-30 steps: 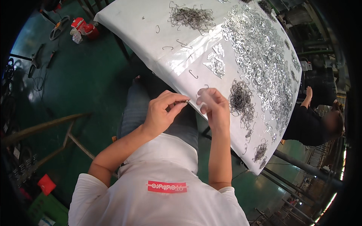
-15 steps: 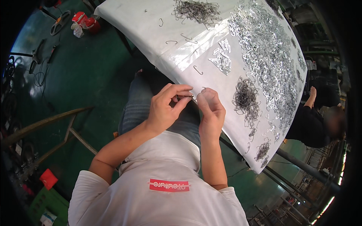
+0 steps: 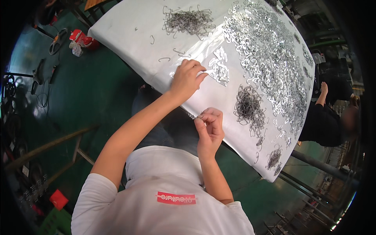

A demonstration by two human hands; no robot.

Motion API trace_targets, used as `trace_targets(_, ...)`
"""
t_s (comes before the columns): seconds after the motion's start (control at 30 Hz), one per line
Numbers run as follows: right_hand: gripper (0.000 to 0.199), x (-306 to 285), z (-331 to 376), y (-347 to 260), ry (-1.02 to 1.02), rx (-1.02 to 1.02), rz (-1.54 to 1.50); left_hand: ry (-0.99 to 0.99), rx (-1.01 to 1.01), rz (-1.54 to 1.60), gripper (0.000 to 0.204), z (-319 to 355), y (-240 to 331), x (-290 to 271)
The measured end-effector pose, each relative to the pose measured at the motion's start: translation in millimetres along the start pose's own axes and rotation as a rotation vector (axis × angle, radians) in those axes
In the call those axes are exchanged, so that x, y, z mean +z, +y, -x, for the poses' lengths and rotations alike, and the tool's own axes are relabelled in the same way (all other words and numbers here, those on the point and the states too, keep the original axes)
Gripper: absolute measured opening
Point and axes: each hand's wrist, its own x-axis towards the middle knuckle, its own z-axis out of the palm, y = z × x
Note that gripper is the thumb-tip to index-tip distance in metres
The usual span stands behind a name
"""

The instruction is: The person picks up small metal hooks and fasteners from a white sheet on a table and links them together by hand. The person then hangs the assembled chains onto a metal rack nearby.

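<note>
My left hand reaches over the white-covered table, its thumb and fingertips closed on the end of a short white tube. That tube lies at the near edge of a small pile of white tubes. Lower down, by the table's front edge, my right hand is held in a pinch. Something small and dark shows at its fingertips, too small to name. Loose wire hooks lie beyond my left hand.
A broad spread of shiny metal hooks covers the table's right side. Darker hook piles lie at the far end and nearer right. Another person in dark clothes is at the right edge. Red containers stand on the green floor.
My hands were together at the table edge and are now apart. The left has moved forward to the white tubes; the right has dropped slightly, still pinched. The view has shifted a little.
</note>
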Motion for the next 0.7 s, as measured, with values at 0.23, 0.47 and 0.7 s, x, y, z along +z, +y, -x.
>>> trace_targets(0.23,0.008,2,10,6,0.006,0.024,0.010,-0.205,-0.021,-0.335,0.015,-22,-3,30)
trace_targets(0.47,0.008,-3,9,8,-0.002,0.013,0.099,-0.178,-0.417,0.379,0.017,15,28,-34)
trace_targets(0.7,0.009,3,6,11,-0.005,-0.088,0.254,-0.185,-0.666,0.734,0.016,56,66,-88)
